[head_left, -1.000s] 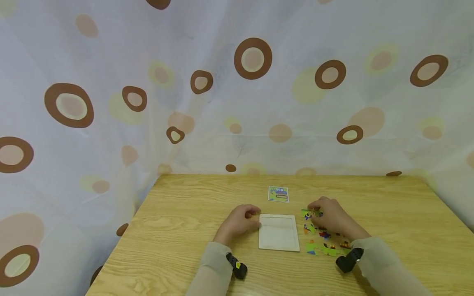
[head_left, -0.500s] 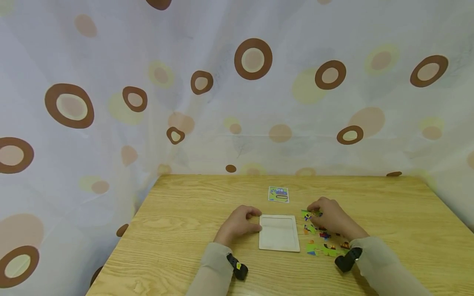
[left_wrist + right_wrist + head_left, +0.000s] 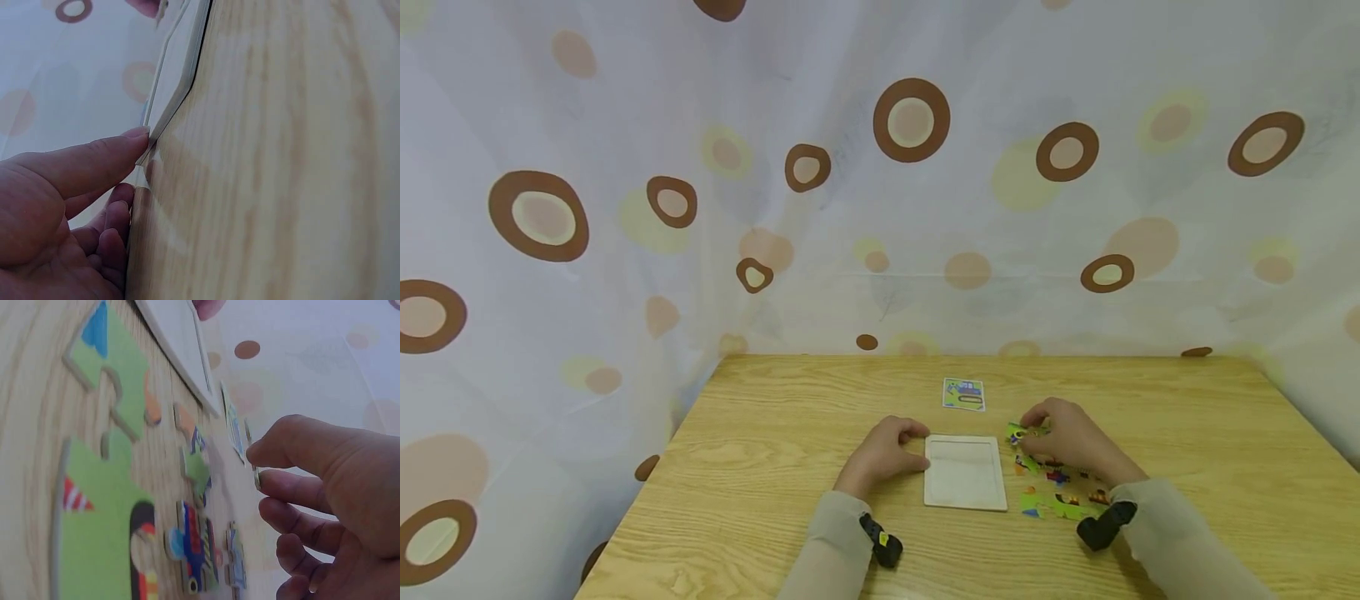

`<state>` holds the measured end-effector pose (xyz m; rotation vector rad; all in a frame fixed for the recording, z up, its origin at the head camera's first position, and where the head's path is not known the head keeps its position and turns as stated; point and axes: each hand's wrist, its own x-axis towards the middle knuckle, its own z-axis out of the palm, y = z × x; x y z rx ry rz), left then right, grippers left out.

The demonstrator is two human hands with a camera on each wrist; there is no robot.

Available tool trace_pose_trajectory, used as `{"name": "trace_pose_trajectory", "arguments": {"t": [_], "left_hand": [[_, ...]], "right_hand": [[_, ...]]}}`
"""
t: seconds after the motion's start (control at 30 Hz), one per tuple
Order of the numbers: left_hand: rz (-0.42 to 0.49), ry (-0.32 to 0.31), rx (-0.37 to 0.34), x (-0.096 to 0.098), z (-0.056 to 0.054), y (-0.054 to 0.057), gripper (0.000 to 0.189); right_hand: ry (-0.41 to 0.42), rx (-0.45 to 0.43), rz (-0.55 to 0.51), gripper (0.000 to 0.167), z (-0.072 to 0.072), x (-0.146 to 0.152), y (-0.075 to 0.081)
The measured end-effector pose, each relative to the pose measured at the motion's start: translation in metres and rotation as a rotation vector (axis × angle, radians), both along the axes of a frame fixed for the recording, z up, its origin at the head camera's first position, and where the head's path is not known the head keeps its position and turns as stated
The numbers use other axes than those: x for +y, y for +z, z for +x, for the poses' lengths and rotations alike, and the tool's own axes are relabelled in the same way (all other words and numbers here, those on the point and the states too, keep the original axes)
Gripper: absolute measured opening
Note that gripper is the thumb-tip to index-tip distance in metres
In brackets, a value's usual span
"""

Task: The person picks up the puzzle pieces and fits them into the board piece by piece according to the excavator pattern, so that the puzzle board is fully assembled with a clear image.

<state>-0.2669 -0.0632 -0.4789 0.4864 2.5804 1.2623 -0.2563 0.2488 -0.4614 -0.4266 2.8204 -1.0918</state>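
My right hand (image 3: 1070,437) pinches a small green jigsaw piece (image 3: 1014,434) between thumb and forefinger, just right of the white tray. In the right wrist view that piece (image 3: 256,479) shows edge-on, clear of the other pieces, with the remaining fingers loosely bent. My left hand (image 3: 883,452) lies at the left side of the shallow square puzzle tray (image 3: 927,492). Its thumb (image 3: 134,142) touches the tray's edge in the left wrist view, and its other fingers are relaxed beside it. Several loose jigsaw pieces (image 3: 1070,507) lie in rough rows under and in front of my right hand.
A small picture card (image 3: 964,394) with a blue vehicle on green lies behind the tray. Everything rests on a wood-grain table (image 3: 760,467). A pale curtain (image 3: 820,83) with brown rings hangs behind and at the sides of the table.
My right hand has shifted slightly left, and the pinched jigsaw piece has moved left with it, out of its row. The left hand and tray stay where they were.
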Motion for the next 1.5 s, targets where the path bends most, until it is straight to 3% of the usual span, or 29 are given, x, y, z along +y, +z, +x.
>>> {"name": "trace_pose_trajectory", "arguments": {"t": [0.37, 0.7, 1.5], "left_hand": [[0.009, 0.007, -0.022, -0.001, 0.0, 0.0, 0.039], [-0.006, 0.008, -0.017, -0.002, 0.001, 0.002, 0.038], [-0.022, -0.004, -0.005, -0.001, -0.002, 0.002, 0.037]], "right_hand": [[0.077, 0.045, -0.08, 0.023, 0.006, -0.023, 0.001], [0.126, 0.065, -0.049, 0.02, 0.005, -0.047, 0.002], [0.167, 0.059, -0.006, 0.021, -0.004, -0.085, -0.014]]}}
